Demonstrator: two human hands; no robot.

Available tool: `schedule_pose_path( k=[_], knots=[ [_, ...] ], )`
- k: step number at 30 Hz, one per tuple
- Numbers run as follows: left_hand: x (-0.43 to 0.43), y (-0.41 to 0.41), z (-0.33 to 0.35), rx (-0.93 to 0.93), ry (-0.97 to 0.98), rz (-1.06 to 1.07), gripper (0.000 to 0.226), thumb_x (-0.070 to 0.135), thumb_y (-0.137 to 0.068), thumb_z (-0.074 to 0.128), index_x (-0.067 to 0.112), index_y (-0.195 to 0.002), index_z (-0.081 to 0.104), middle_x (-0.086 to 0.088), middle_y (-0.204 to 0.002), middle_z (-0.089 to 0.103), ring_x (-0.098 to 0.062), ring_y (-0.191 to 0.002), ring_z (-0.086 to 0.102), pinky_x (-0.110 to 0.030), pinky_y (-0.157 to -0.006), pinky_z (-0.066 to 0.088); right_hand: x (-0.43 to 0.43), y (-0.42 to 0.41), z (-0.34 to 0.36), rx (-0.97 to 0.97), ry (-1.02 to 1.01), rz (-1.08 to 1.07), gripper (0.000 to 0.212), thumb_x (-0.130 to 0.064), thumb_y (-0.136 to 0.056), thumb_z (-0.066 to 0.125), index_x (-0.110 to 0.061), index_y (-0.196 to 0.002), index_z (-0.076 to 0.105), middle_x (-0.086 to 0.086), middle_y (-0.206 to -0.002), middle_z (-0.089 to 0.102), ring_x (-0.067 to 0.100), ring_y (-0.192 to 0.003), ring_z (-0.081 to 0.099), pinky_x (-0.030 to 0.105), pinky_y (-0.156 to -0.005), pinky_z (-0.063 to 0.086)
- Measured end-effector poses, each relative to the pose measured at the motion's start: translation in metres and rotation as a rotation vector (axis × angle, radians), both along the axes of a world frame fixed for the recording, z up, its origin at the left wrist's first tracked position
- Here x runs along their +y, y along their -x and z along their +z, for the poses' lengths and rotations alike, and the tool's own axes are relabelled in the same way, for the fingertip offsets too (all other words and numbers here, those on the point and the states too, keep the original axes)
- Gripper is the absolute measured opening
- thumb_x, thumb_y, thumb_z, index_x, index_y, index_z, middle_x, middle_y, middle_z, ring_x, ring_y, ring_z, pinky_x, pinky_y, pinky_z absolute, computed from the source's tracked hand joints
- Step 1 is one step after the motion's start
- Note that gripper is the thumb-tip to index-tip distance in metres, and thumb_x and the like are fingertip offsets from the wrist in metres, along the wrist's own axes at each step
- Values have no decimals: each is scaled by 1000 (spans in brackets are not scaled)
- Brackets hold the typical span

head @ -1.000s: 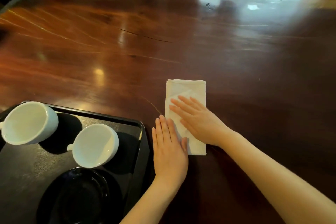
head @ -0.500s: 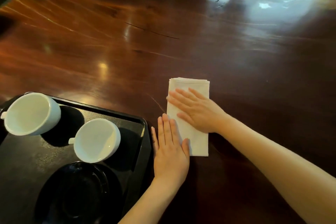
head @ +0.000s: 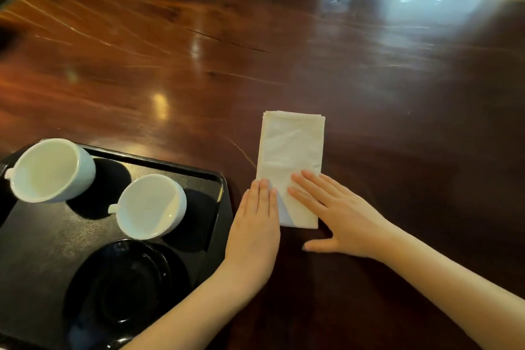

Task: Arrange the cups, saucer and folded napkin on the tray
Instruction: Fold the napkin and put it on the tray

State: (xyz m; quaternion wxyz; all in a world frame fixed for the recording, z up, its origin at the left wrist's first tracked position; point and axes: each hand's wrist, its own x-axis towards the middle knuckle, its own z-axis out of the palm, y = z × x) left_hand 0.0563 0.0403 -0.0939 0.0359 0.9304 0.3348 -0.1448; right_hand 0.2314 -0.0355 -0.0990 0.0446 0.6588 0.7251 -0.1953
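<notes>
A white folded napkin (head: pixel 291 150) lies lengthwise on the wooden table, just right of the black tray (head: pixel 218 207). My right hand (head: pixel 335 213) lies flat with its fingers pressing on the napkin's near right corner. My left hand (head: pixel 255 224) is flat on the table, fingertips touching the napkin's near left edge. On the tray stand two white cups, one at the far left (head: pixel 48 170) and one nearer the middle (head: pixel 150 206). A black saucer (head: pixel 125 284) sits in front of them on the tray.
The dark polished wooden table (head: pixel 255 51) stretches far ahead and to the right, with bright reflections at the far right. The tray's raised right rim lies close beside my left hand.
My right hand has slid back along the napkin from its middle to its near end, uncovering most of it. My left hand has stayed at the near left edge.
</notes>
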Motion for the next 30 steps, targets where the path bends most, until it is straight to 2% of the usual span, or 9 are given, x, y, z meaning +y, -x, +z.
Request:
schedule_pose_path(
  k=[2,4,6,9,13,17,21,23,30],
  knots=[
    [1,-8,6,18,-54,-34,47,12,-89,38,2,-134,47,-20,-140,48,-30,-131,46,-35,-109,39,1,3,2,-37,-84,-23,88,-69,-78,42,-21,-148,16,0,-156,3,18,-145,2,39,-115,-2],
    [4,-9,9,0,-89,-125,36,18,-77,53,10,-108,71,-9,-111,72,-22,-104,68,-28,-87,56,1,9,4,-76,-203,-35,73,-54,-78,60,-12,-136,47,10,-145,42,25,-136,38,43,-111,23],
    [11,-11,18,-35,-77,-143,31,19,-73,68,10,-102,72,-8,-104,74,-22,-97,70,-28,-82,56,-5,16,0,-84,-257,-29,68,-47,-73,68,-9,-128,56,13,-137,53,28,-129,48,43,-107,32],
    [28,-11,31,-107,63,-137,29,15,-87,44,12,-111,60,-5,-114,64,-25,-107,57,-35,-94,44,-11,14,1,10,-291,-75,62,-41,-73,70,-12,-127,57,8,-136,56,26,-129,49,41,-110,31],
    [49,-3,48,-555,356,-63,29,22,-83,41,15,-100,65,-2,-91,69,-19,-85,61,-31,-76,47,-1,-12,17,680,-280,-405,26,-11,-80,70,-16,-106,69,-4,-107,70,9,-106,63,26,-98,47],
    [60,-22,42,-947,592,223,14,31,-90,50,24,-96,60,8,-84,63,-6,-77,57,-16,-64,42,14,-21,20,1050,-231,-690,21,-17,-88,59,-34,-100,64,-24,-92,71,-4,-93,64,8,-77,49],
    [63,-56,22,-1125,490,429,5,29,-95,47,28,-94,52,18,-81,56,5,-74,54,-9,-63,40,33,-6,6,914,-448,-925,16,-26,-94,52,-17,-84,61,7,-74,63,10,-63,55,24,-55,45],
    [66,-70,12,-1137,424,479,6,30,-96,45,26,-97,50,19,-81,54,2,-73,54,-7,-62,39,41,0,1,811,-532,-1009,23,-26,-94,51,-18,-73,52,-3,-61,51,3,-52,44,15,-48,34],
    [77,-97,-11,-966,216,467,30,33,-97,40,14,-118,51,-4,-115,57,-12,-81,55,-22,-65,40,62,21,-10,505,-703,-1263,20,-25,-95,47,-13,-110,51,1,-93,62,15,-77,58,24,-59,43]
  ],
)
